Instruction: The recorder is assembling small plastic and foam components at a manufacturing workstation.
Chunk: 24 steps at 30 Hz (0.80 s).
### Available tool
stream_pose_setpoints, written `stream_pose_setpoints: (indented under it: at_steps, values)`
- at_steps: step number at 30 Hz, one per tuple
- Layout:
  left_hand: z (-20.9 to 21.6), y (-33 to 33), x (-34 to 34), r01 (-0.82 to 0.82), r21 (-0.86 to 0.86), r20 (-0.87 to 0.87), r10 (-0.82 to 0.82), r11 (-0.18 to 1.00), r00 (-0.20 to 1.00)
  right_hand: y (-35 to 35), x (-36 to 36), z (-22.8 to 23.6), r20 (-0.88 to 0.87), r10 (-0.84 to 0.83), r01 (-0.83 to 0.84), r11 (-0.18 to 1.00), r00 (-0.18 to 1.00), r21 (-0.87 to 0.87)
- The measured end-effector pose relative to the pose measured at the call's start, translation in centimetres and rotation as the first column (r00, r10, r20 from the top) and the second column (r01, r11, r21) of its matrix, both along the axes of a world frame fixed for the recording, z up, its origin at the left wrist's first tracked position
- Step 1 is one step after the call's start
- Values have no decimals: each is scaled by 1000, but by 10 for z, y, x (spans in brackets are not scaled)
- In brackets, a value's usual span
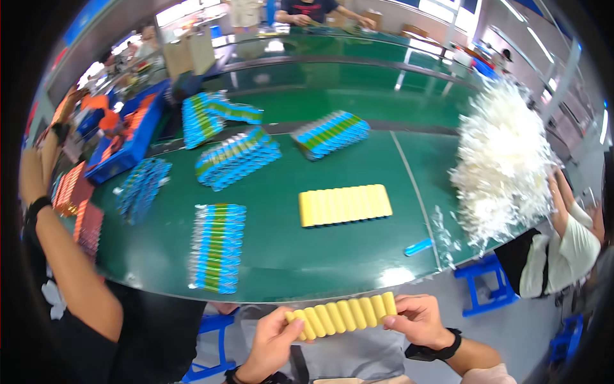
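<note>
Between my left hand (276,338) and my right hand (419,320), just off the table's near edge, is a row of yellow rounded sticks (345,315), soft-looking and pressed side by side. The left thumb and fingers pinch one end of it; the right ones pinch the other. What the sticks are I cannot tell for sure. Farther in on the green table (288,269) lies a second yellow row (345,205), its near edge dark underneath. To its right is a small blue strip (419,247), apart from both hands.
Stacks of shiny blue-and-green packets (219,248) lie at left, with more packets (331,134) farther back. A heap of clear-white plastic wrappers (502,160) fills the right side. Beyond the packets stands a blue bin (131,150) of orange pieces. Co-workers' arms reach in at left and right.
</note>
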<state>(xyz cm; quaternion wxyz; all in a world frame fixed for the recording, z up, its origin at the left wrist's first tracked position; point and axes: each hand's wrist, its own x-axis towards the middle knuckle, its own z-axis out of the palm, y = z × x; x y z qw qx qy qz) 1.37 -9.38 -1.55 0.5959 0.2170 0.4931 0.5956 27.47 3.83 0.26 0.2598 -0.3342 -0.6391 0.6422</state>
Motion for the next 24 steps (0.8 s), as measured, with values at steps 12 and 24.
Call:
stream_pose_setpoints:
  at_steps: [12,24]
  values:
    - [21,27,10,-52,295,-854,288,954,434,7,-9,14,-90,-266,281,912,960,297]
    - [33,65,-25,288,-48,-981,8,957,-192,66,-5,36,592,-129,-451,527,795,721]
